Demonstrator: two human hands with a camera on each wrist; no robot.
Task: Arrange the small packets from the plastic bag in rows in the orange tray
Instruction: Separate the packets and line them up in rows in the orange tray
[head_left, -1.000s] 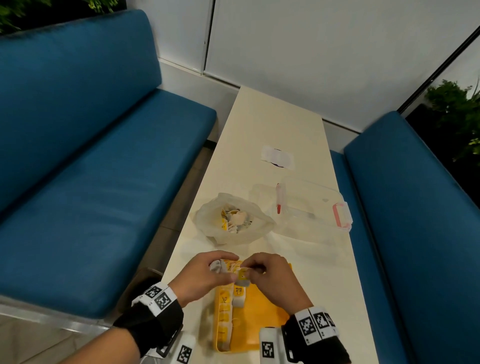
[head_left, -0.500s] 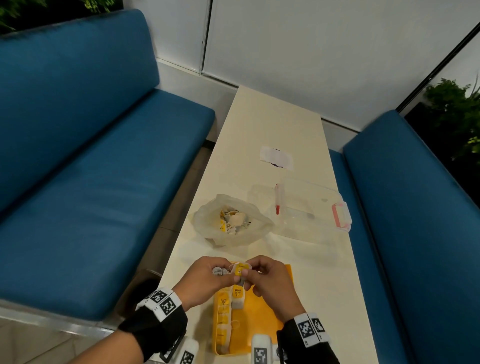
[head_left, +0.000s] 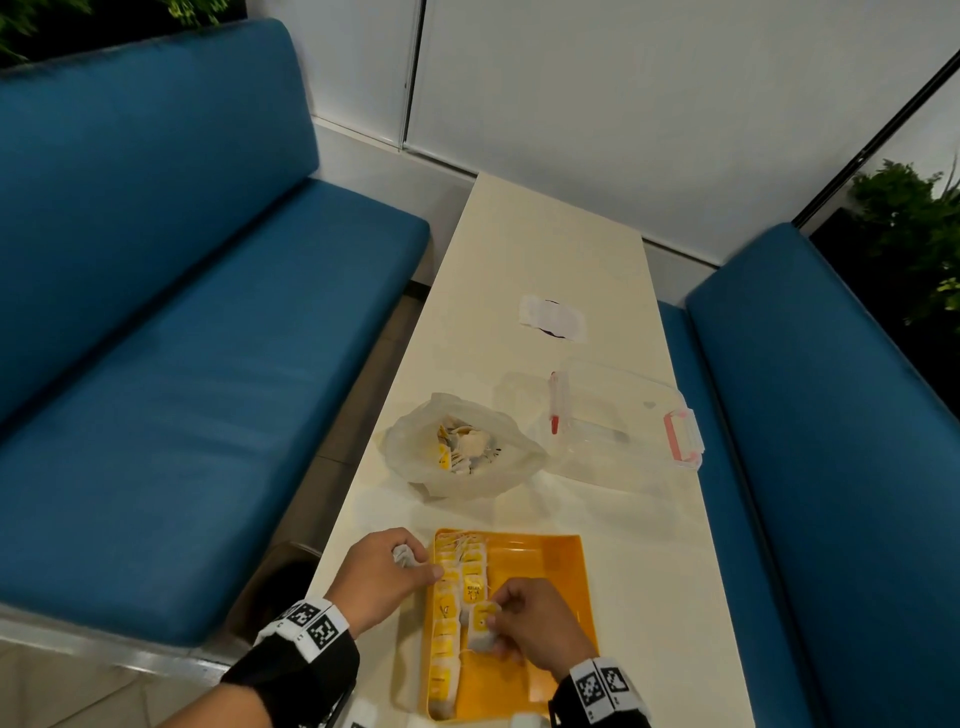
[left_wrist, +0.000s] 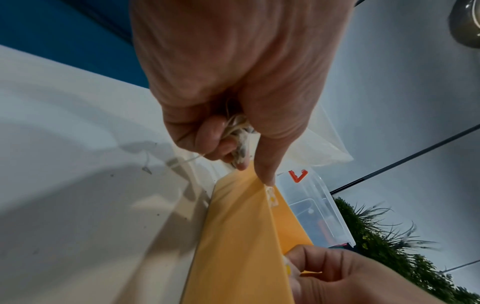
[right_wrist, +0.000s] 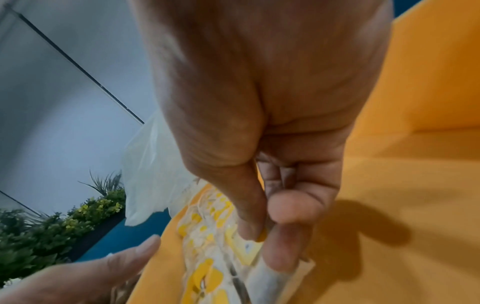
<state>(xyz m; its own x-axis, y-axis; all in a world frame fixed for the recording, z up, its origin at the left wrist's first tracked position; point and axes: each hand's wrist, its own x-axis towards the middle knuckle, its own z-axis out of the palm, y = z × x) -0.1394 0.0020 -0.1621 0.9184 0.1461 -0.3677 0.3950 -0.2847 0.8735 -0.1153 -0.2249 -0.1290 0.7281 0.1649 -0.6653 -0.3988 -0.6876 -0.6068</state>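
Right hand (head_left: 535, 626) pinching packet (head_left: 482, 623) over tray (head_left: 550, 561)

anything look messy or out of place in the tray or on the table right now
Nothing is spilled or damaged. The packets in the orange tray overlap a little unevenly, with loose strings at the far end. The right hand pinches a packet in the second row; the left hand holds spare packets.

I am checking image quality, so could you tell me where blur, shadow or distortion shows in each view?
Head view: sharp, wide-angle bending at the table edges. Left wrist view: orange tray wall smeared. Right wrist view: right hand soft, casting a dark shadow on the tray floor.
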